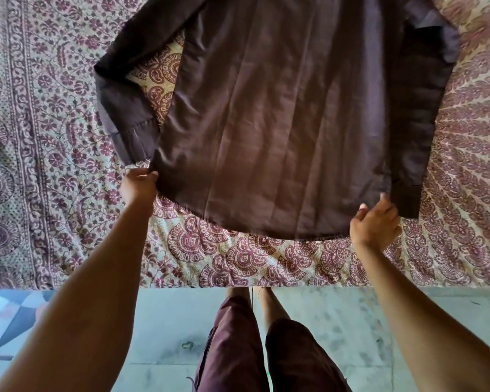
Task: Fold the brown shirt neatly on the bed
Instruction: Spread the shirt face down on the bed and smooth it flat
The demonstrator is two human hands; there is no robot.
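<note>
Brown shirt (280, 123) spread flat on patterned bedspread (40, 137). Left hand (138, 185) pinched shut on hem corner; right hand (375, 225) gripped opposite hem corner, fingers curled closed.

Pale tiled floor (337, 329) w/ patterned tile (9, 321) at left, daylight.

Both bare arms reach forward and apart. The left hand (138, 185) is closed in a pinch, knuckles up. The right hand (375, 222) is curled, fingers gripping, thumb raised.
</note>
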